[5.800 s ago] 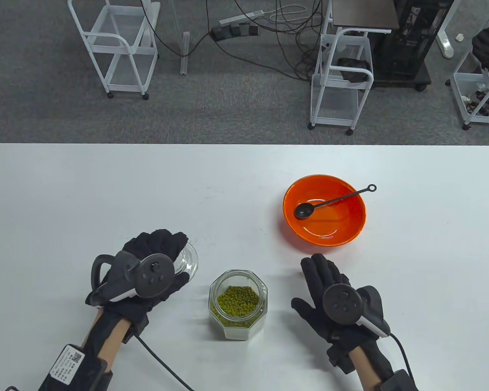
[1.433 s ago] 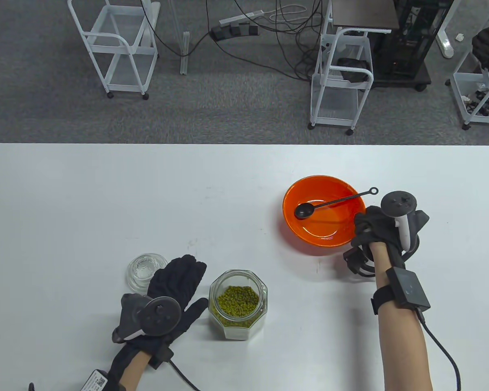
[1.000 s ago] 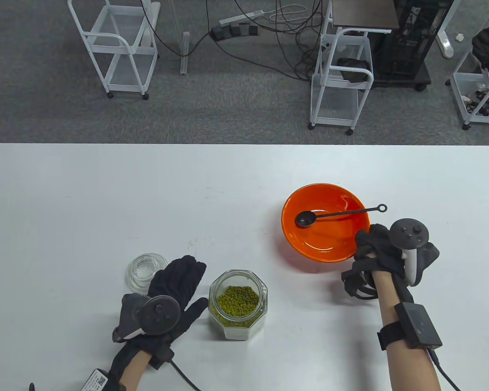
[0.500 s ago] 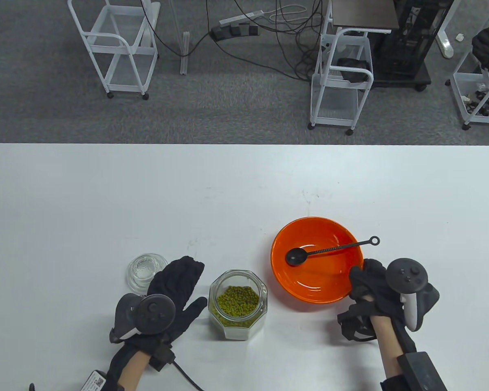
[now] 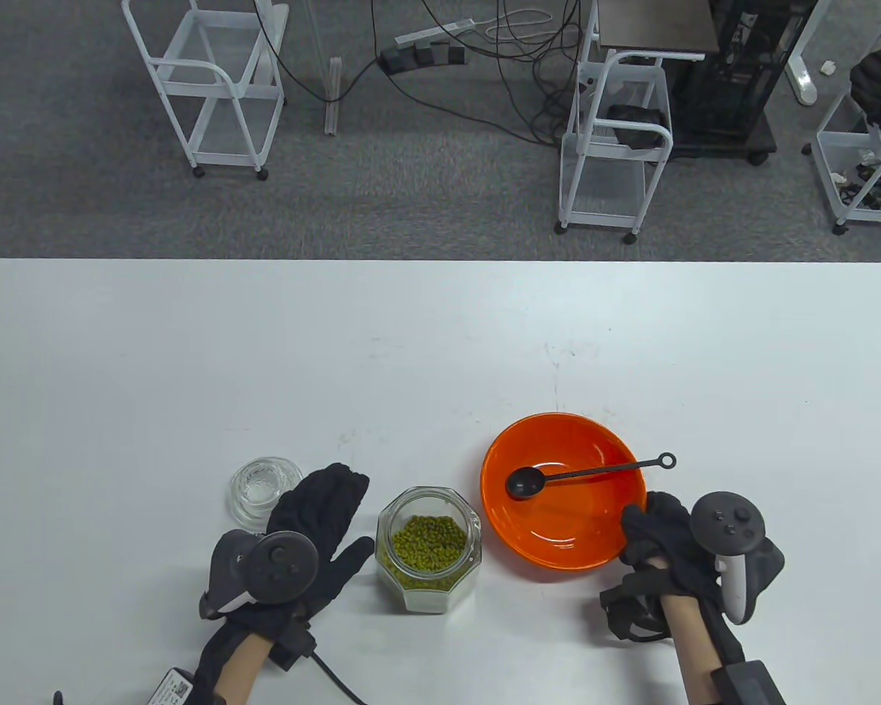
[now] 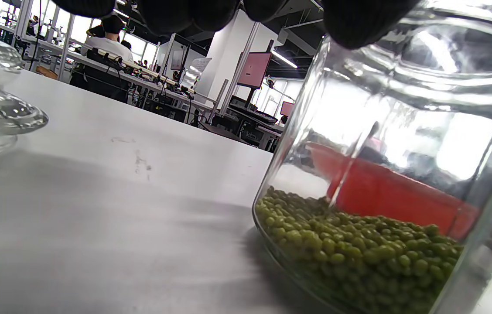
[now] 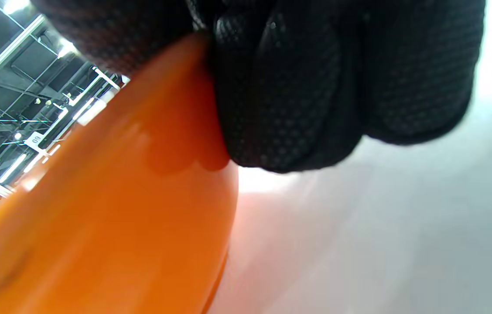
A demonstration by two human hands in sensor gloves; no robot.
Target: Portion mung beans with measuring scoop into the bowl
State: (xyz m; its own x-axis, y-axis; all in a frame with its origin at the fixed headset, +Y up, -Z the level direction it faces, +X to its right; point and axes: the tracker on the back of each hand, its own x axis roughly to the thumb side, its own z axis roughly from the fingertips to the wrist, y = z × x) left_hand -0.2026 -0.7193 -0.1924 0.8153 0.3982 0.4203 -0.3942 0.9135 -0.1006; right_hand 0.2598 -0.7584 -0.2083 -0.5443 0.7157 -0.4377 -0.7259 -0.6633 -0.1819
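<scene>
My right hand (image 5: pixel 675 547) has its grip pinched on the orange bowl (image 5: pixel 564 507) at its four o'clock rim. My left hand (image 5: pixel 305 536) lies spread at nine o'clock of the jar of mung beans (image 5: pixel 429 547). The measuring scoop (image 5: pixel 580 476) lies in the bowl.

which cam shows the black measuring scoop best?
Table view: the whole black measuring scoop shows, head inside the orange bowl and ringed handle resting over its rim. The right wrist view shows only the bowl's outer wall under the gloved fingers; the left wrist view shows no clear scoop.
</scene>
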